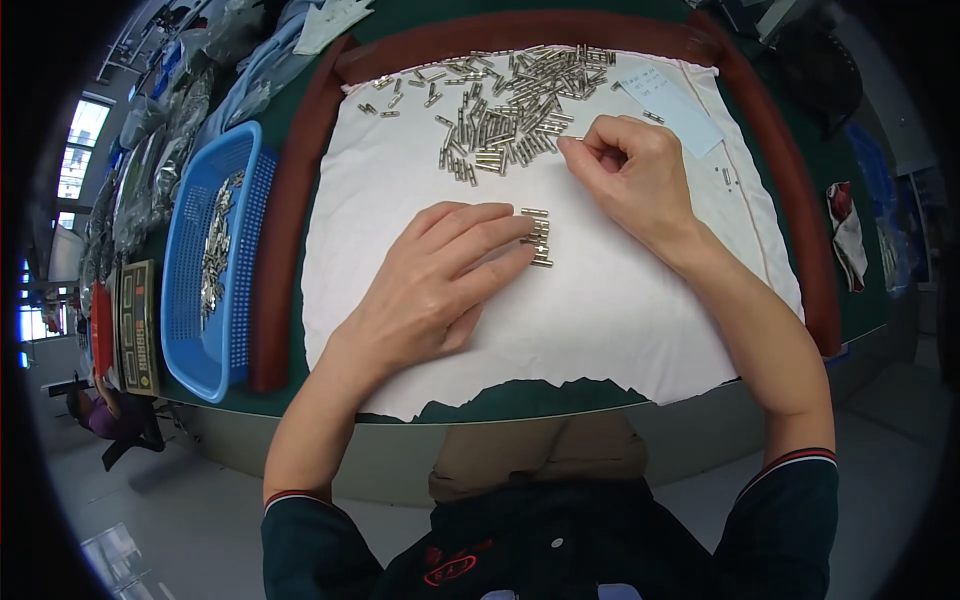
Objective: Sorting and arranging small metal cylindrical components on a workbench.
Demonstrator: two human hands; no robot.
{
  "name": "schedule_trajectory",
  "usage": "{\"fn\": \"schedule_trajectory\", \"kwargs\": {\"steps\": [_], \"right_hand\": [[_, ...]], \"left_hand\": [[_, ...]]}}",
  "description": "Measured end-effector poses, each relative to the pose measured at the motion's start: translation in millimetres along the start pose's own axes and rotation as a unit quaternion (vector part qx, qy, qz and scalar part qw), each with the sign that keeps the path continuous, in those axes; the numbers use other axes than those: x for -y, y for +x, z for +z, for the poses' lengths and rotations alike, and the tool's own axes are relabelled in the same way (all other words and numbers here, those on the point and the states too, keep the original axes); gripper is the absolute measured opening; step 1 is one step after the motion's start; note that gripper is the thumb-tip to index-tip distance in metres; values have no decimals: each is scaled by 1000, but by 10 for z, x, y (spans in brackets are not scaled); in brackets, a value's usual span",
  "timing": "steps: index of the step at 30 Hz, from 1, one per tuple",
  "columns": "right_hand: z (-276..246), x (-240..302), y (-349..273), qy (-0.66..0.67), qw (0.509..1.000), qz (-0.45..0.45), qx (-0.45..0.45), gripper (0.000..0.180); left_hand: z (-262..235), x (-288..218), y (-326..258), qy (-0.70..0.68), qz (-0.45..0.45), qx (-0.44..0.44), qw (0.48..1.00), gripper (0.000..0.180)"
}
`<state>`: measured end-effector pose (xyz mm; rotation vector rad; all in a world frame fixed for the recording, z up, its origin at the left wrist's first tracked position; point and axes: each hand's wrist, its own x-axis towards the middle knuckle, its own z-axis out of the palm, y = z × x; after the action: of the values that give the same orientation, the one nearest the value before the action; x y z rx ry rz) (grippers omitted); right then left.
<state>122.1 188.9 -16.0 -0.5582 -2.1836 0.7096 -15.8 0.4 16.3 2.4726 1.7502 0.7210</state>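
Observation:
On a white cloth lies a short column of small silver metal pins, set side by side. My left hand rests palm down beside it, fingers stretched out, with the fingertips over the column's left ends and partly hiding them. My right hand is raised to the upper right with thumb and forefinger pinched together. A sliver of a metal pin seems to show at those fingertips; most of it is hidden. Just beyond the hands spreads a loose heap of similar pins.
Padded brown-red rolls border the cloth on the left, far and right sides. A blue plastic basket holding metal pieces stands at left. A pale blue paper slip and a few tiny parts lie at right. Another person sits at far left.

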Motion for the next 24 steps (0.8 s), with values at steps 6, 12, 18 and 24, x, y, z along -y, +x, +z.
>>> {"fn": "schedule_trajectory", "kwargs": {"steps": [6, 12, 18, 24], "right_hand": [[6, 12, 5, 22, 999, 21, 10, 24], [-18, -29, -14, 31, 999, 16, -11, 23], [28, -35, -5, 31, 999, -12, -11, 23], [10, -62, -21, 32, 999, -7, -11, 24]], "left_hand": [[55, 45, -75, -27, 13, -17, 999, 46], [40, -12, -7, 30, 16, 41, 999, 45], [78, 23, -63, 49, -9, 49, 998, 46], [127, 26, -5, 51, -27, 42, 997, 51]]}}
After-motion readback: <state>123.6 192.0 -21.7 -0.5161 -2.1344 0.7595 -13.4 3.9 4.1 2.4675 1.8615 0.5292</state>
